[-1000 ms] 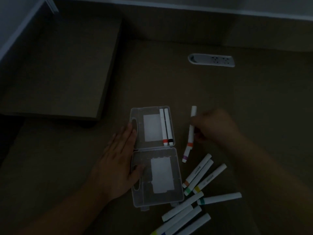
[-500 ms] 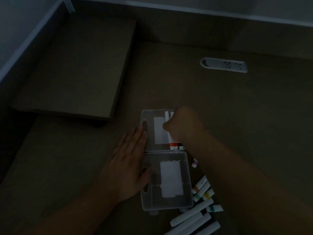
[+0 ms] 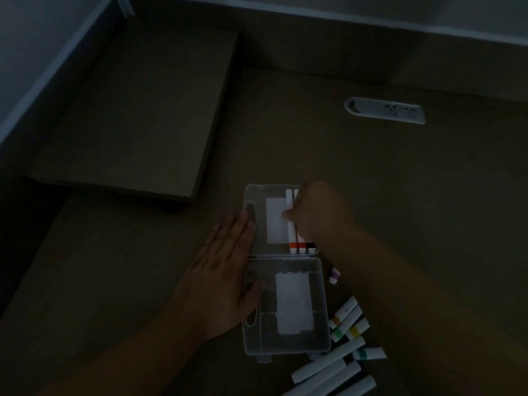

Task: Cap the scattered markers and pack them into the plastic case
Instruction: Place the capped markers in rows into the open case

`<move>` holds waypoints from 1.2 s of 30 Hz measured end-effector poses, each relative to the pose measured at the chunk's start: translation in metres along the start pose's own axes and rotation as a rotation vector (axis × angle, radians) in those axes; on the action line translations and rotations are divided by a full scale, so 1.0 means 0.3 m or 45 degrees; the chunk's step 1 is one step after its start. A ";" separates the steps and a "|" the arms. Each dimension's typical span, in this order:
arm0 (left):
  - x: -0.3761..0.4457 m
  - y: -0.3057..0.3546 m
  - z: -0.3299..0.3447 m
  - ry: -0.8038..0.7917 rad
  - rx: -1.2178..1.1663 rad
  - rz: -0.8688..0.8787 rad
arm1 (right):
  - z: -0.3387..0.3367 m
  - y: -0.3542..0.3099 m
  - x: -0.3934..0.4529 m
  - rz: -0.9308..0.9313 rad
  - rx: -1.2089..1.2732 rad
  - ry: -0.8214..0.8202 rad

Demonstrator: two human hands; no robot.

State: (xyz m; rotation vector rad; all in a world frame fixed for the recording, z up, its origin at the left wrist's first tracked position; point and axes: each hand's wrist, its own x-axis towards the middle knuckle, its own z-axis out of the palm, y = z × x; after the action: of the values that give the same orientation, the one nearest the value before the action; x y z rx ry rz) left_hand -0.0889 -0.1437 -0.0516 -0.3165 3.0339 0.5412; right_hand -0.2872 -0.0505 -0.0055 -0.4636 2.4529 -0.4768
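Note:
A clear plastic case (image 3: pixel 323 330) lies open on the brown table, both halves flat. The far half holds three white markers side by side: an orange-banded marker (image 3: pixel 291 224), a red-banded one and a black-banded one. My right hand (image 3: pixel 317 215) rests over that far half, its fingers pinched on the orange-banded marker. My left hand (image 3: pixel 225 278) lies flat and open along the case's left edge, the thumb on the near half. Several capped white markers (image 3: pixel 340 355) with coloured bands lie loose to the right of the near half. A purple-banded marker (image 3: pixel 333 276) peeks out beside my right forearm.
A raised brown shelf block (image 3: pixel 137 115) stands at the back left. A grey socket strip (image 3: pixel 385 110) is set into the table at the back right. A pale wall edge runs along the far side.
My right hand carried the orange-banded marker from the table to the left into the far half of the case, beside the two markers there. My left hand stayed on the case edge.

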 end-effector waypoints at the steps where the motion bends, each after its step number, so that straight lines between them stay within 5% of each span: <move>1: 0.000 0.002 -0.002 -0.005 -0.005 -0.005 | -0.004 -0.003 0.001 -0.009 0.005 -0.024; 7: 0.000 0.005 -0.004 -0.012 -0.021 -0.009 | -0.094 0.022 -0.030 0.066 0.188 -0.129; 12: -0.004 0.000 0.004 -0.013 0.004 -0.007 | -0.261 0.207 -0.143 0.283 0.237 -0.004; 17: -0.006 -0.004 0.005 -0.031 0.002 -0.031 | -0.172 0.279 -0.175 0.449 0.288 -0.176; 28: -0.004 0.003 -0.008 -0.033 0.012 -0.018 | -0.120 0.258 -0.148 0.469 0.328 -0.144; 36: -0.010 -0.004 -0.002 -0.024 0.017 -0.027 | -0.161 0.097 -0.126 0.264 0.438 -0.149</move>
State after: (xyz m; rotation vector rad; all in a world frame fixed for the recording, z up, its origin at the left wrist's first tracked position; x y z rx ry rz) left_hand -0.0857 -0.1444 -0.0511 -0.3407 3.0114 0.5197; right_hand -0.2938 0.0022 0.0367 -0.0898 2.2156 -0.7425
